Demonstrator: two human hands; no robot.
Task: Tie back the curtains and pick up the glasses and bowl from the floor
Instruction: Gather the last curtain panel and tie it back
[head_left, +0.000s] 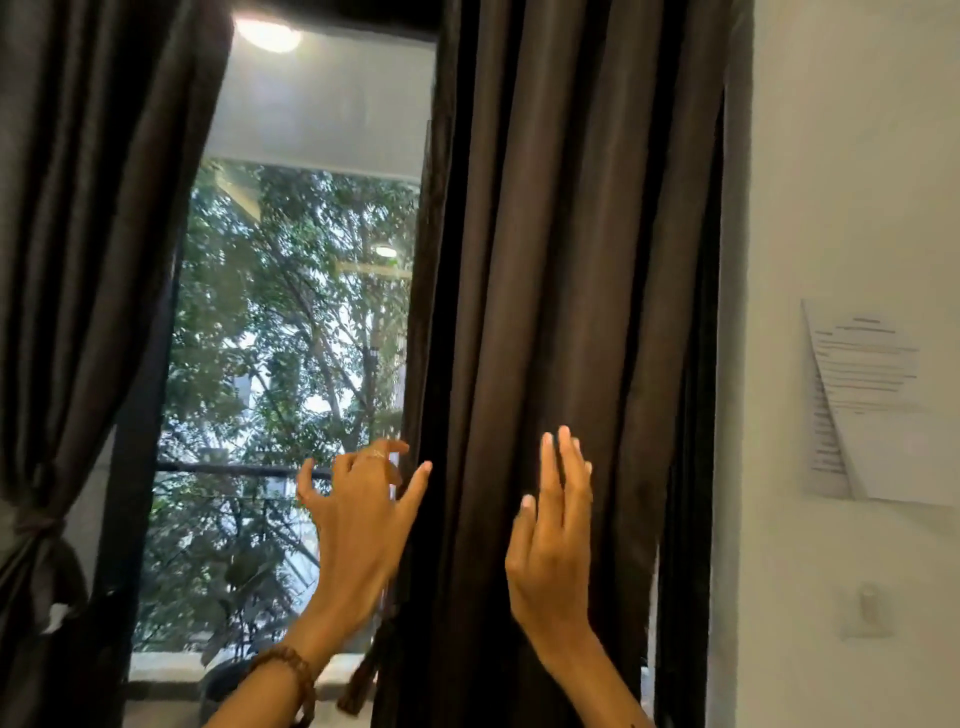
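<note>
Taking the window (291, 332) as the landmark: to its left hangs the left curtain (78, 260), dark brown and already gathered in low down by a tie-back (39, 522) at the left edge of the view. Through the glass there are green trees, with a ceiling lamp (267, 32) reflected at the top of the pane and a dark rail (228, 469) crossing its lower part.

In front of the window's lower right corner is the left hand (363, 512), raised with its fingers spread and loosely hooked, holding nothing; the index fingertip lies at the inner edge of the right curtain (561, 260), though whether it touches the cloth cannot be told. A ring sits on one finger and a wooden bead bracelet (288, 670) circles the wrist.

Right of the window, the right curtain hangs loose in long straight folds, not tied. The right hand (553, 540) is held up against the front of these folds, fingers straight and close together, nothing pinched; contact with the fabric is likely but not certain.

Further right of the window, past the curtain, is a white wall (852, 156) with a printed paper sheet (872, 405) stuck to it, one edge curling away, and a pale switch (865, 608) lower down.

The glasses and bowl are out of view.
</note>
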